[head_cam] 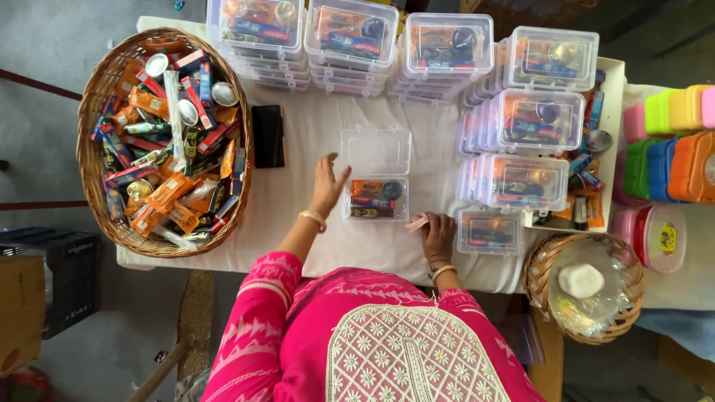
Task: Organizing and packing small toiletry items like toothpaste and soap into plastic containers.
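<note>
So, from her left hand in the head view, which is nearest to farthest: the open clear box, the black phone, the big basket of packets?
From the left hand:
1. Open clear box, just to its right.
2. Black phone, up and to its left.
3. Big wicker basket, at the table's far left.

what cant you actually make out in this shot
Head view only:
- Right hand: the small pink thing at its fingers is too small to identify.
- Open clear box near the left hand: contents too small to identify.
- Big basket: lower layers buried.
</note>
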